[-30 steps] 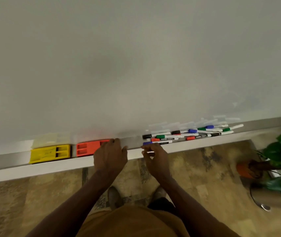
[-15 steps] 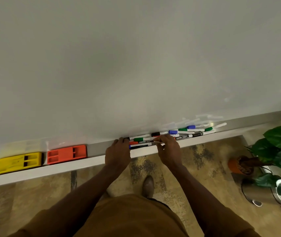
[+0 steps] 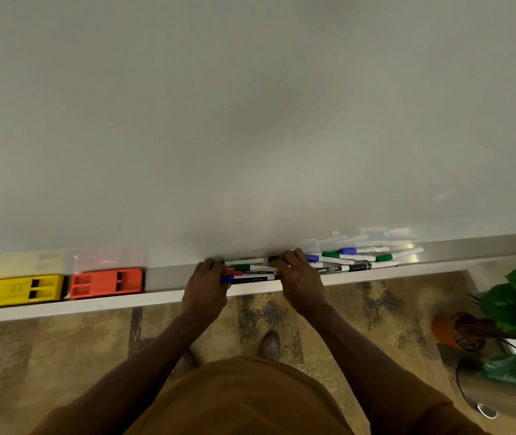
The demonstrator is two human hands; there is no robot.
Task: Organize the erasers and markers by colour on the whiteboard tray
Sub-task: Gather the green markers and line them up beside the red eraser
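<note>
Whiteboard tray (image 3: 169, 301) carries markers (image 3: 252, 274) lying lengthwise, caps mostly leftward; left hand (image 3: 205, 285) and right hand (image 3: 301, 279) grip them, curled.

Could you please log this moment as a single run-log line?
left hand: on marker pile | right hand: on pile | yellow eraser, orange eraser: side by side | markers: unsorted

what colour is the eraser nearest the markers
Orange-red eraser, seen clearly in the head view, beside the yellow eraser.
</note>
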